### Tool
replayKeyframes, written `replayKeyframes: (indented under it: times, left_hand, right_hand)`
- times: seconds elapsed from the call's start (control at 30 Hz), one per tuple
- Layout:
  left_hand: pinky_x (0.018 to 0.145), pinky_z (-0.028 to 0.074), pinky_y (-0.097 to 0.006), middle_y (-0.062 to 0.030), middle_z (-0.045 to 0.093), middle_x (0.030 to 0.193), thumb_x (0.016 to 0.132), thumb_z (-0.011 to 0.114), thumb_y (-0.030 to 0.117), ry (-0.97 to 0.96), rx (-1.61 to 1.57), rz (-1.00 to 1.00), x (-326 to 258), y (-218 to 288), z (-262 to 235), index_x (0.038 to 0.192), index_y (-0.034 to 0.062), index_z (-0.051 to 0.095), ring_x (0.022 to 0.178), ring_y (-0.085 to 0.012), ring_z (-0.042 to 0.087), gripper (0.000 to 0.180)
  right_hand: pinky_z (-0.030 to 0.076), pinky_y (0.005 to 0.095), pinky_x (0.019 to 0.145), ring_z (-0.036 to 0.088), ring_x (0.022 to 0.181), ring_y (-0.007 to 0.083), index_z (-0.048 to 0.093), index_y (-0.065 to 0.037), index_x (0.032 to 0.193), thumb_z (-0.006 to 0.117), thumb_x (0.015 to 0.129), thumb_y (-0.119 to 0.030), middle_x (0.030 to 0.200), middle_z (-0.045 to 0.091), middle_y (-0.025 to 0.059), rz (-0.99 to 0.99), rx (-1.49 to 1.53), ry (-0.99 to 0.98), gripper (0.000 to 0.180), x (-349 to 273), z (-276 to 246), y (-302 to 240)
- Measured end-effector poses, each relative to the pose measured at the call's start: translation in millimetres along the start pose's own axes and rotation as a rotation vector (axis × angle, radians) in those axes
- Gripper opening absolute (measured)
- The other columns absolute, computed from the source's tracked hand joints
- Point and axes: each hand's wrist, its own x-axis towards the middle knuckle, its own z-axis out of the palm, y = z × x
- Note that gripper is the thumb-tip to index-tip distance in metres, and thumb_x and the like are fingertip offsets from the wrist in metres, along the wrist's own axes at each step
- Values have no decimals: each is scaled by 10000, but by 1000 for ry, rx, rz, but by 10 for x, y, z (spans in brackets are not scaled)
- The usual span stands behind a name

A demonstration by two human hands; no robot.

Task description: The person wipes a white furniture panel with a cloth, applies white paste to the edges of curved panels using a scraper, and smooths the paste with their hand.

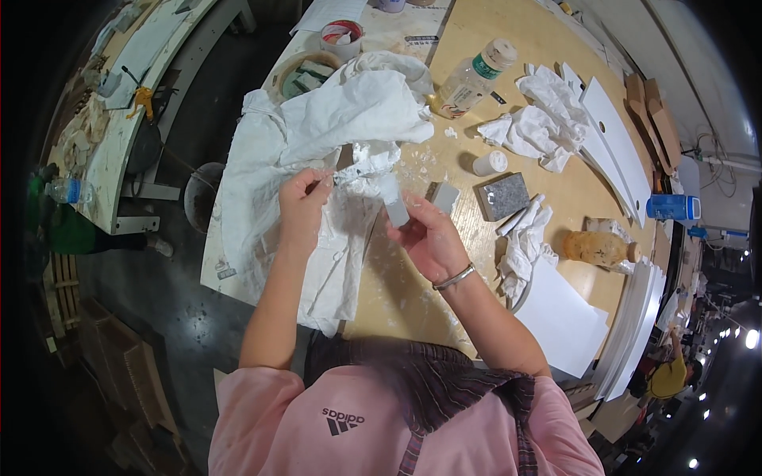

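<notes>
Over a crumpled white cloth (341, 111), my left hand (305, 197) pinches the end of a thin flat piece smeared with white (349, 172). Its exact kind does not show. My right hand (432, 238) is closed on a small pale grey block (394, 201), held upright between thumb and fingers. The block is close to the right of the white-smeared piece; whether the two touch is unclear. Just beyond my right fingers, another grey block (444, 197) rests on the tan board (389, 301), with a dark speckled block (503, 197) farther right.
A plastic bottle (470, 83), a small white jar (490, 163) and crumpled cloths (548, 119) occupy the board's right side. An amber bottle (595, 247) lies near stacked white panels (635, 325). At the back stand a tape roll (341, 38) and a round bowl (290, 75).
</notes>
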Motion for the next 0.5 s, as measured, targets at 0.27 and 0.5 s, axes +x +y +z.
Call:
replayKeyframes:
  times: [0.27,0.5]
  left_hand:
    - [580,354,-229,41,573,757,864,637,40,-56,163,-52,205,63,43,929,-36,674,665,-44,446,107]
    - [711,454,-242,-8,647,884,890,636,96,-227,269,30,-635,312,247,994,-16,675,792,-91,575,158]
  right_hand:
    - [536,323,804,628,881,224,536,19,1237,535,942,-151,1036,639,159,24,26,-59,341,-246,-39,0]
    - [554,316,787,647,887,230,560,26,1197,567,931,-137,1070,647,164,18,139,-130,313,-484,-250,79]
